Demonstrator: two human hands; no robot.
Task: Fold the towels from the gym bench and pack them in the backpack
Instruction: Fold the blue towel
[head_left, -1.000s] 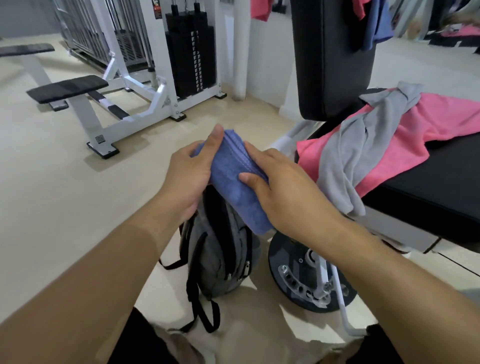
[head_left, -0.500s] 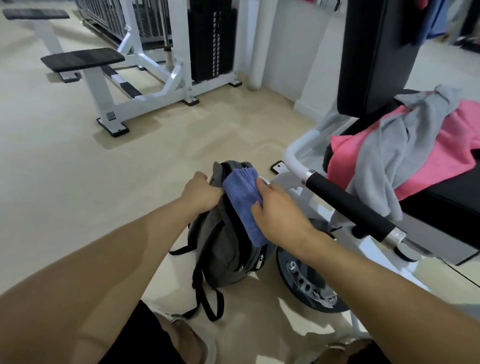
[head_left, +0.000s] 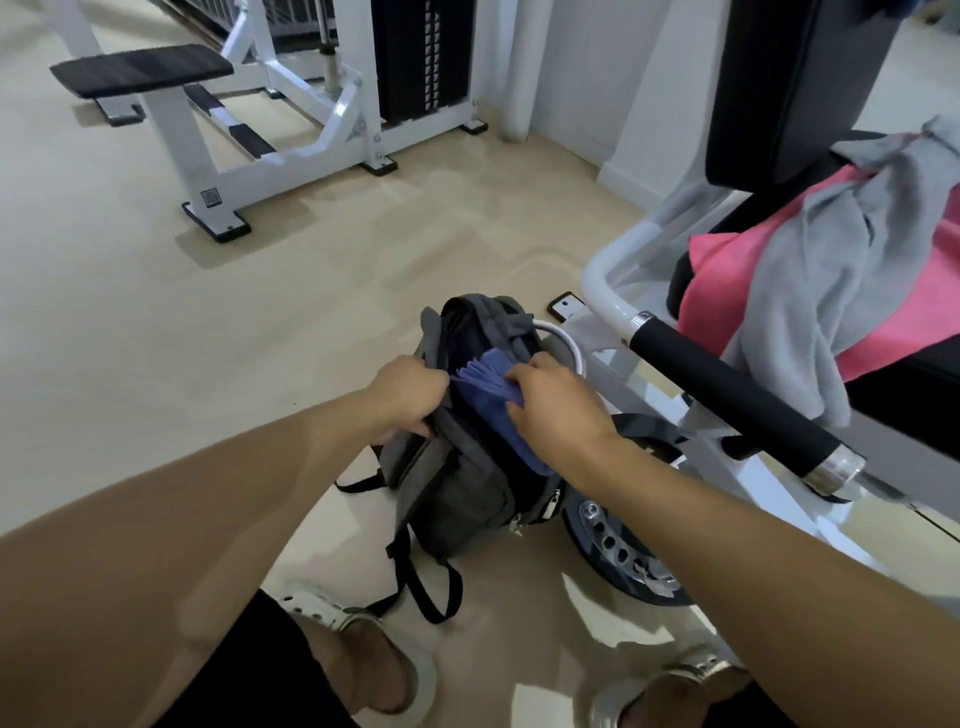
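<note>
At floor level, head view: grey backpack (head_left: 457, 467) upright beside the machine base, main opening up. Left hand (head_left: 410, 397) gripping the near rim of the opening, fingers curled over the fabric, pulling it wide. Right hand (head_left: 553, 410) closed round the folded blue towel (head_left: 488, 395), pushing it down into the opening; lower part of towel already below the rim, folded edges showing above. Compared with one second ago: towel then held up in both hands above the bag; half a second ago, at the mouth of the bag with left hand on the rim; now partly inside. Judged: first towel nearly packed, a final push and release outstanding. On the table (head_left: 893, 384) to the right: grey towel (head_left: 810, 291) draped over pink towel (head_left: 727, 275), both unfolded, well apart from the bag. Judged: two towels left to fold and pack. Phone (head_left: 566, 306) flat on floor just behind the bag.
</note>
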